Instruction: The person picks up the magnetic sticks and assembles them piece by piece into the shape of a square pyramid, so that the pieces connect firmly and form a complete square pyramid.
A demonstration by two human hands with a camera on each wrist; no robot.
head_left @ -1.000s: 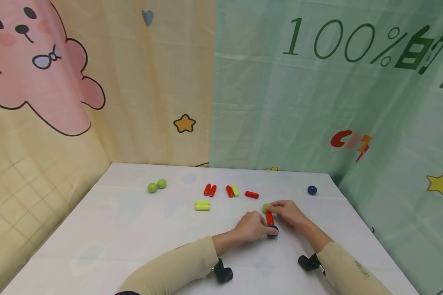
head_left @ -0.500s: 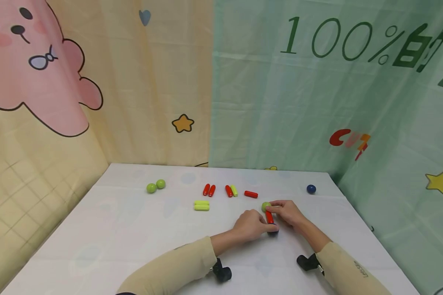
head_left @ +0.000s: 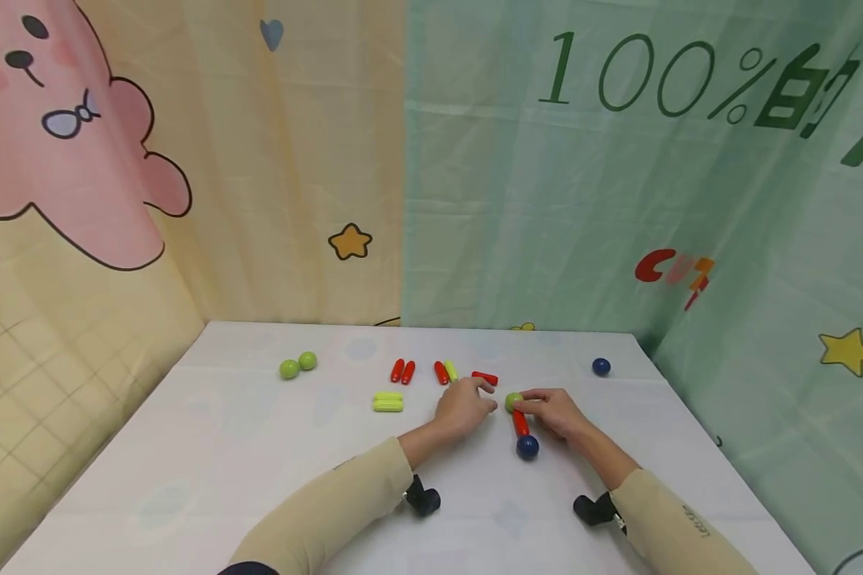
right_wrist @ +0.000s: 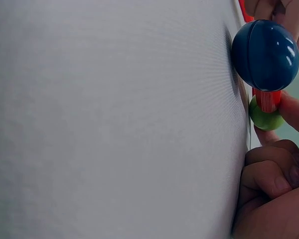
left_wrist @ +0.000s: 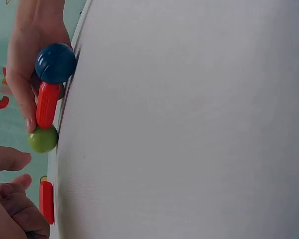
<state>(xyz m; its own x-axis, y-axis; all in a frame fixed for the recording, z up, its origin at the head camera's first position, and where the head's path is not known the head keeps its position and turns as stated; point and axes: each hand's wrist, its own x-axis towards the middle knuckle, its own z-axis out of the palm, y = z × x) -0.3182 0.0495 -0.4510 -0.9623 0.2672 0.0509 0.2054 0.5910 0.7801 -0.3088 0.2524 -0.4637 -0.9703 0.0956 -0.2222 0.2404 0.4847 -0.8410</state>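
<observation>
A green ball (head_left: 514,402), a red stick (head_left: 521,424) and a dark blue ball (head_left: 528,447) stand joined in a row on the white table. My right hand (head_left: 555,411) pinches the green ball at the far end between thumb and finger. To the left of that row, my left hand (head_left: 464,406) holds nothing, with thumb and forefinger apart. A loose red stick (head_left: 485,378) lies just beyond its fingertips. In the right wrist view, the blue ball (right_wrist: 265,55) hides part of the red stick (right_wrist: 267,100).
Two more green balls (head_left: 288,369) lie at the back left. Two yellow-green sticks (head_left: 388,406) sit side by side left of centre. Further red sticks (head_left: 407,372) and one yellow-green stick (head_left: 451,370) lie at the back. Another blue ball (head_left: 601,366) is at the back right.
My left hand has let go of the blue ball and moved away, back and to the left, near the loose red stick. My right hand keeps its pinch on the green ball.
</observation>
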